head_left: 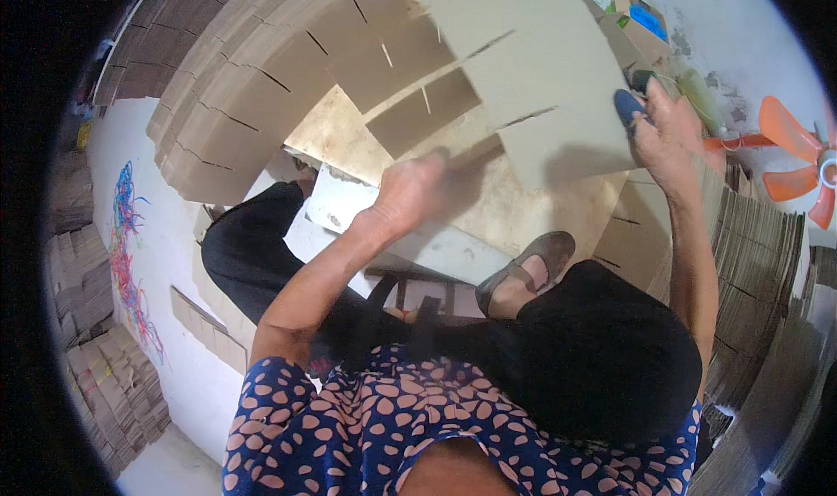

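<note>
My right hand (670, 139) is at the right edge of a large greyish cardboard sheet (545, 69) with slots cut in it. Dark blue covers sit on its fingertips, and the fingers close on the sheet's edge. Over the pale board (567, 208) between my legs is my left hand (410, 193). Motion smears its fingertips, so whether they grip anything is unclear; a narrow brown strip (478, 152) lies right beside them. Smaller brown slotted cardboard pieces (423, 108) join the large sheet on its left side.
Stacked slotted cardboard (235, 86) rises at the far left. More bundles (758, 269) stand at the right, near an orange fan (789, 156). Colourful ties (131, 261) lie on the left. My shoe (532, 269) rests against the board's near edge.
</note>
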Demonstrator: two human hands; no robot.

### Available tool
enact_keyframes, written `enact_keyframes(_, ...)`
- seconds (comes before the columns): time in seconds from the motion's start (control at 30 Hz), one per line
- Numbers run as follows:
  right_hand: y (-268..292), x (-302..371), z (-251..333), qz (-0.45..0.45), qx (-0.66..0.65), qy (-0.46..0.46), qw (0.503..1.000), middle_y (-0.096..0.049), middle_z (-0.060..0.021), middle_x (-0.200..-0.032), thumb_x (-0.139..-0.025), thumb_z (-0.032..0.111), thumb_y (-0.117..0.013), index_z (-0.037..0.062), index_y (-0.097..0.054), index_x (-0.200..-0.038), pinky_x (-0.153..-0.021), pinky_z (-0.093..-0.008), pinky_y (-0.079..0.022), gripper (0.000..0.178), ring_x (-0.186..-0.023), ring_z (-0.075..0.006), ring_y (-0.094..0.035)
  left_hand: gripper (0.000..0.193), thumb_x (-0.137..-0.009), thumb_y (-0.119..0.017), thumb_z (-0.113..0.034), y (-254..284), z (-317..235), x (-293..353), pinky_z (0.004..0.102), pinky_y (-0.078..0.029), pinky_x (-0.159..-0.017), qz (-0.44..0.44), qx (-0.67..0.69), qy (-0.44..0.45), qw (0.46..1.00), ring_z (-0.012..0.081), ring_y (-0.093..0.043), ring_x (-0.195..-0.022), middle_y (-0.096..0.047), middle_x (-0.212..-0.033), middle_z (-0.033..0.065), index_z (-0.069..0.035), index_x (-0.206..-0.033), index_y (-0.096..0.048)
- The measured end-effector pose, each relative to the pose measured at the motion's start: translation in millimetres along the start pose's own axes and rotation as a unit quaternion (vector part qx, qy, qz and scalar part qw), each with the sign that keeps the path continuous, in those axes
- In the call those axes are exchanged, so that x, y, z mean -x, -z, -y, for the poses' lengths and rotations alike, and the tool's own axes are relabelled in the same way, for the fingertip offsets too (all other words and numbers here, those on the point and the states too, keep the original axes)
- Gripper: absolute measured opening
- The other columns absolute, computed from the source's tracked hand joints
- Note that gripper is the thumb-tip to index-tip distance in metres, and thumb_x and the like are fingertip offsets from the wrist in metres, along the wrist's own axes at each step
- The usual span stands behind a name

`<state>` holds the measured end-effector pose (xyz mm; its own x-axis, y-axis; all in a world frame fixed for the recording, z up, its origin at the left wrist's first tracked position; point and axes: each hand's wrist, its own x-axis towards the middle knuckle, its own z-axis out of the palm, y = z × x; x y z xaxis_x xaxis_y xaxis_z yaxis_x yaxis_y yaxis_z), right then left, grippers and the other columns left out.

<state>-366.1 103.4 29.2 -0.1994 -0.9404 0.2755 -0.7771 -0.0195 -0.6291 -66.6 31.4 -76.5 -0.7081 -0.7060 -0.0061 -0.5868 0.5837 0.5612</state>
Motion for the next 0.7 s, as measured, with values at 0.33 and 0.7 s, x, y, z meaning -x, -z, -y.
enact_keyframes(0.33, -28, -1, 39, 0.108, -0.038, 0.017, 0.993, -0.056, -0.0194, -0.082, -0.078, -0.003, -0.056, 0.0007, -0.046, -0.098, -0.068, -0.0301, -0.045, 0.023, -0.072, -0.0263, -0.055, 0.007, -0.072, -0.053, -0.001, -14, 5, -6, 0.0494, -0.046, -0.058, -0.038, 0.015, -0.032, 0.999, 0.0422, -0.059, -0.067, -0.058, -0.068, 0.0237, -0.001, -0.077, -0.048)
enact_keyframes(0.7, -53, 12, 51, 0.117, 0.02, 0.111, 0.987, -0.057, -0.0253, -0.069, -0.077, -0.002, -0.06, -0.0049, -0.048, -0.097, -0.055, -0.0435, -0.045, 0.024, -0.066, -0.0409, -0.06, 0.007, -0.07, -0.053, 0.0, -13, 8, -11, 0.0486, -0.048, -0.058, -0.062, 0.002, -0.021, 0.998, 0.0422, -0.06, -0.067, -0.058, -0.066, 0.0236, -0.001, -0.076, -0.05)
